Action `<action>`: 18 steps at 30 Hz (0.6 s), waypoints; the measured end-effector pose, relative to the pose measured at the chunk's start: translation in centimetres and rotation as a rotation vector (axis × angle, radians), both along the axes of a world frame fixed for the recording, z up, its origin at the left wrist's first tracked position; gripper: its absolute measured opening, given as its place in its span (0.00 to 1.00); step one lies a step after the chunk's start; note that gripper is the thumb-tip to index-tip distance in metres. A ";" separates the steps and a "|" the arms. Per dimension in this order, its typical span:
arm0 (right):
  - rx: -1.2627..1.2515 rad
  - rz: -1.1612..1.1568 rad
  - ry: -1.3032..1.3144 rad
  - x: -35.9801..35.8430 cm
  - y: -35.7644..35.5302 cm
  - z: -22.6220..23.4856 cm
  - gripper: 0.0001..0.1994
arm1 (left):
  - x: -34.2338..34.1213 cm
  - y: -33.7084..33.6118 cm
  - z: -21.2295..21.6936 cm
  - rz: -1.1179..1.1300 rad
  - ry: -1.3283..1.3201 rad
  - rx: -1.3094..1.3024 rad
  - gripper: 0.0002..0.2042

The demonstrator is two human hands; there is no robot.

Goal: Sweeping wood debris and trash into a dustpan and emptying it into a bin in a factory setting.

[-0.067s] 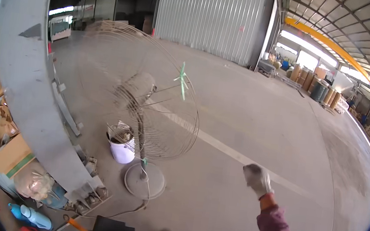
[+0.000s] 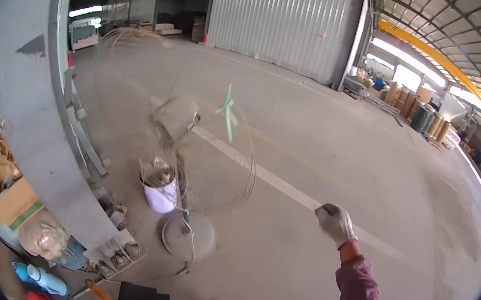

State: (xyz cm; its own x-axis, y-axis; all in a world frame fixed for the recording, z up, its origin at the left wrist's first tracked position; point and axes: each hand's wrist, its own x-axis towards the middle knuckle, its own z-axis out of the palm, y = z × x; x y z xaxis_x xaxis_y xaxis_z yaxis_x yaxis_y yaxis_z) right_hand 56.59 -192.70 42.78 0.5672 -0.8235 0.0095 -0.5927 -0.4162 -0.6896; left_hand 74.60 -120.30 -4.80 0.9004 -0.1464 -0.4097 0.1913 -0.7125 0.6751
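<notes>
My right hand (image 2: 336,224), in a pale glove with a dark patch near the fingers, is held out over the concrete floor at the right. Its fingers are curled closed, and whatever they may hold is hidden. A purple sleeve (image 2: 360,296) covers that forearm, with an orange cuff at the wrist. Left of the hand stands a pedestal fan (image 2: 178,116) with a wire cage, well apart from it. A green ribbon (image 2: 226,112) is tied to the cage. The fan's round base (image 2: 198,238) rests on the floor. My left hand is not in view.
A white bucket (image 2: 160,199) with scraps stands behind the fan's base. A cable (image 2: 172,274) trails along the floor. Leftward are a grey column (image 2: 43,124), cardboard boxes (image 2: 16,200) and blue bottles (image 2: 50,283). Drums (image 2: 421,118) stand far right; a corrugated wall (image 2: 278,21) is behind.
The view has shifted slightly, and the fan's cage looks fainter and more smeared. My right hand has moved a little up and left in the picture, still closed. More of my clothing shows below.
</notes>
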 end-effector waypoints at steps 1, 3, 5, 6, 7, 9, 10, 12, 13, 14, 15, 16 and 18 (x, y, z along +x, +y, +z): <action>-0.056 0.085 -0.001 2.7 -3.5 -0.5 0.15 | -1.2 -5.4 6.6 -0.007 -0.098 0.078 0.31; -0.107 0.380 -0.093 11.6 -6.6 -0.3 0.15 | -3.1 -5.2 10.3 0.162 -0.097 0.101 0.29; -0.187 0.611 -0.180 20.9 -7.6 -0.4 0.15 | -5.0 -5.9 11.3 0.298 -0.164 -0.039 0.28; -0.262 0.684 -0.194 25.0 -8.6 -0.7 0.15 | -5.4 -9.5 15.0 0.379 -0.137 -0.069 0.25; -0.274 0.742 -0.229 29.5 -8.8 -1.1 0.15 | -6.7 -12.1 17.5 0.488 -0.121 -0.084 0.22; -0.297 0.837 -0.315 37.3 -8.1 -0.8 0.15 | -10.1 -11.4 15.6 0.634 -0.100 -0.148 0.13; -0.299 0.872 -0.355 40.7 -6.9 -0.8 0.15 | -12.0 -10.9 15.1 0.631 -0.165 0.040 0.11; -0.320 0.911 -0.343 45.8 -6.7 -1.2 0.16 | -14.5 -16.8 17.9 0.778 -0.192 -0.033 0.10; -0.345 0.925 -0.319 47.2 -6.1 -1.2 0.16 | -16.7 -19.9 21.5 0.896 -0.216 -0.109 0.10; -0.332 0.955 -0.328 47.7 -5.2 -0.5 0.16 | -18.7 -21.8 24.9 0.927 -0.221 -0.097 0.10; -0.255 1.001 -0.286 47.5 -4.2 0.0 0.17 | -21.3 -23.9 27.5 0.979 -0.151 -0.080 0.17; -0.196 1.037 -0.254 48.2 -3.8 0.8 0.17 | -22.7 -25.9 28.8 1.021 -0.093 -0.082 0.26; -0.188 0.989 -0.261 50.4 -3.3 -1.6 0.20 | -27.6 -26.0 25.5 1.195 -0.179 -0.290 0.20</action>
State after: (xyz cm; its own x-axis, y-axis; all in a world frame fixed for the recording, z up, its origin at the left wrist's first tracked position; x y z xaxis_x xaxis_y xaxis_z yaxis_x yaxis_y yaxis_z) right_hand 107.03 -196.02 41.18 0.9504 0.0353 0.3090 0.2298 -0.7490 -0.6214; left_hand 47.02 -146.33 20.73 0.5717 0.7390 -0.3565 0.5063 0.0242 0.8620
